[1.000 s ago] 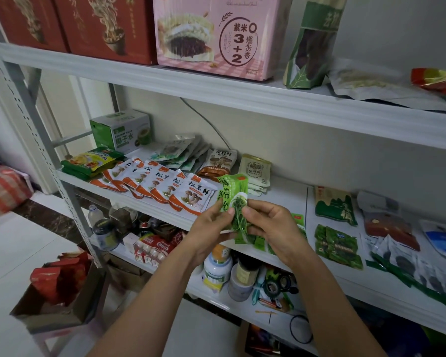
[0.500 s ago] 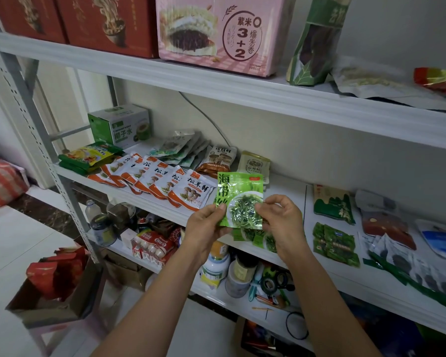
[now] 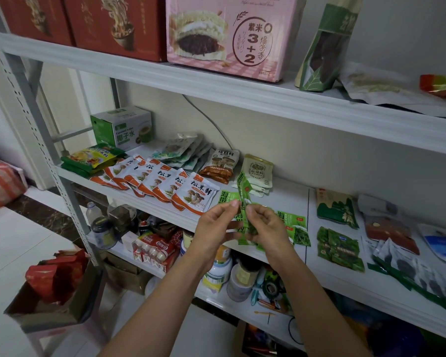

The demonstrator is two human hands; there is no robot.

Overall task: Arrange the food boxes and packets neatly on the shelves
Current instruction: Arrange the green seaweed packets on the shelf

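Over the front of the middle shelf (image 3: pixel 289 199), the left hand (image 3: pixel 214 225) and right hand (image 3: pixel 265 228) pinch a green packet (image 3: pixel 243 191) between curled fingertips, upright and edge-on.

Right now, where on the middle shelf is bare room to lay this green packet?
Bare shelf lies between the cream packets and the dark green packet, back to the wall. The left end, with the mushroom packets, and the right end are crowded.
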